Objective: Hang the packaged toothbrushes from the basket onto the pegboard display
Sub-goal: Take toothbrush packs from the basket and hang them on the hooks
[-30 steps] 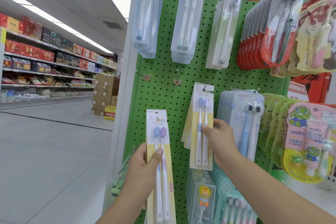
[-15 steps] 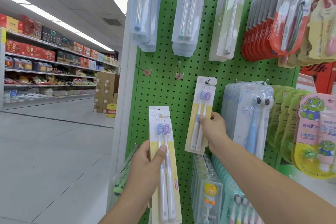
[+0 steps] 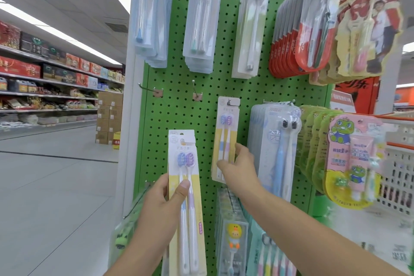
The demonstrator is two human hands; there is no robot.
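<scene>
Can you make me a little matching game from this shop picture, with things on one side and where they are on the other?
Things:
1. yellow toothbrush pack with blue and purple brushes
2. matching yellow pack
3. two bare hooks
4. red toothbrush packs

Places:
A. hanging on the green pegboard, touched by the right hand
B. upper right of the board
C. gripped in the left hand
D. above the left hand

Pairs: 1-C, 2-A, 3-D, 4-B
</scene>
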